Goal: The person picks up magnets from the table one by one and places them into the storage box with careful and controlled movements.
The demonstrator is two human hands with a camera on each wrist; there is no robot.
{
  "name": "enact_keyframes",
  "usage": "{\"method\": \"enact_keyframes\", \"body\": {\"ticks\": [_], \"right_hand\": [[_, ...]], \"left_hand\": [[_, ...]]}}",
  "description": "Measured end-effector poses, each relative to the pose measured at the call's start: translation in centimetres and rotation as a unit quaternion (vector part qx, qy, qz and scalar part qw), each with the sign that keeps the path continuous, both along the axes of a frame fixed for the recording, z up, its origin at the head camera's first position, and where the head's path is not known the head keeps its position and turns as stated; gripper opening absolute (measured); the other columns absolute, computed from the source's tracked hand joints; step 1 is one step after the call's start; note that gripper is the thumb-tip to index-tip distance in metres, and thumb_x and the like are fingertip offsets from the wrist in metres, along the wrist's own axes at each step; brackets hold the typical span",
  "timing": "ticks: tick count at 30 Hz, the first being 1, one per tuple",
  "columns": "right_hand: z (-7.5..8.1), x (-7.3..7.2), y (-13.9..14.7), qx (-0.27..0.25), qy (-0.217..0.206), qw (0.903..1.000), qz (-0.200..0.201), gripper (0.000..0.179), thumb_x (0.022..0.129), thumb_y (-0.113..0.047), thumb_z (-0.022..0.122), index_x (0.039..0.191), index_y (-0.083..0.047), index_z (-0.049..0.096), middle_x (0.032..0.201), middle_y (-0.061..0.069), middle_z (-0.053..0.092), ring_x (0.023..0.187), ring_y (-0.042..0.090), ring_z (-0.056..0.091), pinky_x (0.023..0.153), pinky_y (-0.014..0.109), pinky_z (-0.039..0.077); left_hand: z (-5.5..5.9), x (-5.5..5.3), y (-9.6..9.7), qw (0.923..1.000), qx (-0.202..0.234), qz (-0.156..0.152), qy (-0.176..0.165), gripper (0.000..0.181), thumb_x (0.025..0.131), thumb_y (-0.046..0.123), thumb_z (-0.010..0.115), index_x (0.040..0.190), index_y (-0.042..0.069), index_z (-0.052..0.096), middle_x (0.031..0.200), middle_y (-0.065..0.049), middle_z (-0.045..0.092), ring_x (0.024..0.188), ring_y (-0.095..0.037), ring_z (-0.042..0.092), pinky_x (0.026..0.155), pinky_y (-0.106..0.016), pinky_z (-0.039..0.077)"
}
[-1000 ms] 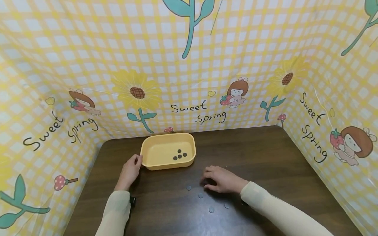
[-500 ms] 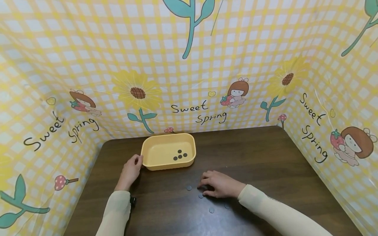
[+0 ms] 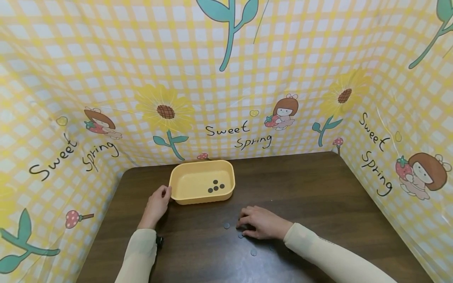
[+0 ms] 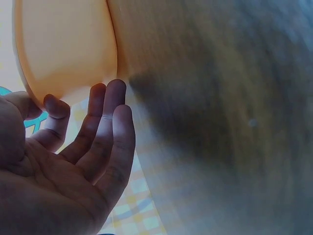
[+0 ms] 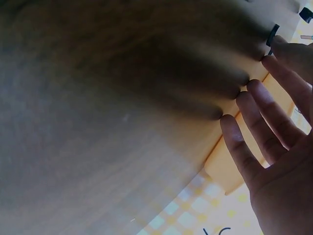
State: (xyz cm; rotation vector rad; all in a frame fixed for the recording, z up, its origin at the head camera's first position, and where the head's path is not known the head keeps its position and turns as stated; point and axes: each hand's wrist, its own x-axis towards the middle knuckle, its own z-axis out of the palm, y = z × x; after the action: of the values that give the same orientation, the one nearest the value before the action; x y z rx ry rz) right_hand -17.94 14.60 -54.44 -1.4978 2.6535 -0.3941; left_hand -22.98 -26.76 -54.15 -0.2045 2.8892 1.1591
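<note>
A yellow rectangular tray (image 3: 201,179) with rounded corners stands at the back left of the table. My left hand (image 3: 158,204) pinches its near left rim between thumb and forefinger, with the other fingers loosely bent beside it. Several small dark round discs (image 3: 216,188) lie inside, towards the tray's right end. My right hand (image 3: 263,222) is low over the table, fingertips down. Its thumb and forefinger close on a small dark disc (image 5: 273,38), which looks tilted up in the right wrist view. To the left of these fingertips lies another disc (image 3: 226,225).
Nearer the front is a further disc (image 3: 253,252), and a faint one (image 3: 271,248) lies under the right wrist. The dark wooden table (image 3: 301,177) is enclosed by a yellow checked cloth (image 3: 226,90) at the back and both sides.
My right hand has moved left and slightly towards me, its thumb and forefinger coming down to a disc. The left hand keeps its place on the tray.
</note>
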Motion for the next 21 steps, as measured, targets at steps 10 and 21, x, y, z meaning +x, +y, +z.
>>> {"method": "enact_keyframes", "body": {"ticks": [10,21], "right_hand": [[-0.39,0.12,-0.07,-0.007,0.016,0.9997,0.014,0.021,0.1,-0.032,0.079,0.12,-0.024,0.078,0.114,-0.008,0.063,0.103,0.009,0.059,0.092,0.031,0.052],[-0.55,0.24,-0.18,-0.002,0.037,0.9991,0.022,0.017,0.1,-0.034,0.079,0.116,-0.03,0.079,0.114,-0.01,0.063,0.101,0.007,0.058,0.089,0.031,0.051]], "left_hand": [[0.04,0.1,-0.02,1.0,0.005,-0.001,-0.003,0.048,0.116,0.052,0.038,0.11,0.011,0.061,0.098,-0.011,0.065,0.084,-0.028,0.057,0.075,-0.04,0.042],[0.05,0.1,0.02,0.9999,0.011,0.002,-0.006,0.047,0.115,0.053,0.039,0.111,0.011,0.061,0.098,-0.011,0.065,0.083,-0.027,0.056,0.073,-0.039,0.041]]}}
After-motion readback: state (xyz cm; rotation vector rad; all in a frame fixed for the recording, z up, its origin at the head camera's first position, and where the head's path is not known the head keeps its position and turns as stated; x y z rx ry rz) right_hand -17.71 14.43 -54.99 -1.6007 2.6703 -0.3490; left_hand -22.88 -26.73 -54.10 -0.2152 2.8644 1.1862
